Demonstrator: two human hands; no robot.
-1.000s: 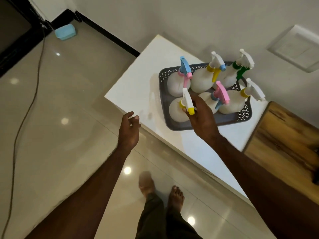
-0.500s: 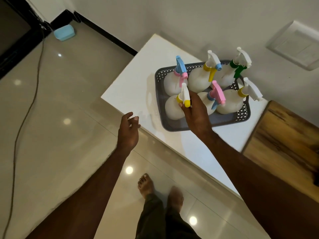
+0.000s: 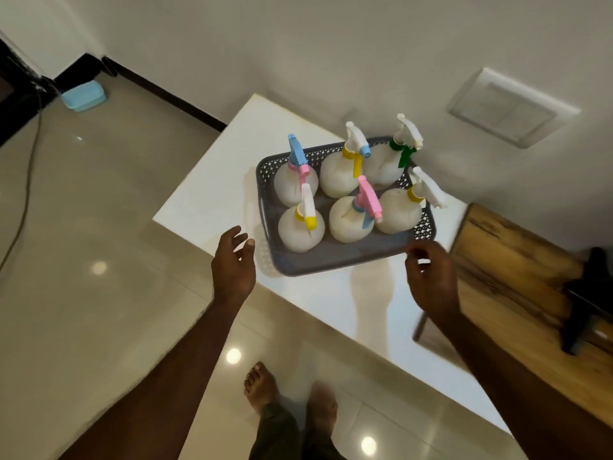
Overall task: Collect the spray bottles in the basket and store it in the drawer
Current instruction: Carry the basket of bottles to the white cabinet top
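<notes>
The grey basket sits on the white tabletop, with its near rim lying between the two hands. Six spray bottles stand upright inside it in two rows of three. The back row holds one with a blue and pink head, one with a white head, yellow trigger and blue nozzle, and one with a white head and green collar. The front row holds one with a white head and yellow nozzle, one with a pink head and blue trigger, and one with a white head and yellow collar. The bottle bodies hide most of the basket floor, and its far wall shows only in gaps between them.

The left hand hangs just off the basket's near left corner, fingers spread and lightly curled, holding nothing. The right hand is at the near right corner, fingers bent loosely inward and empty; its fingertips lie right at the rim, but motion blur makes it impossible to tell whether they touch it.

Beyond the right hand a wooden surface adjoins the table, carrying a dark object too blurred to identify. One switch plate is on the wall. Far from the left hand, a light blue box lies on the glossy floor near a cable. Two bare feet show below, the right one blurred. No drawer can be made out.
</notes>
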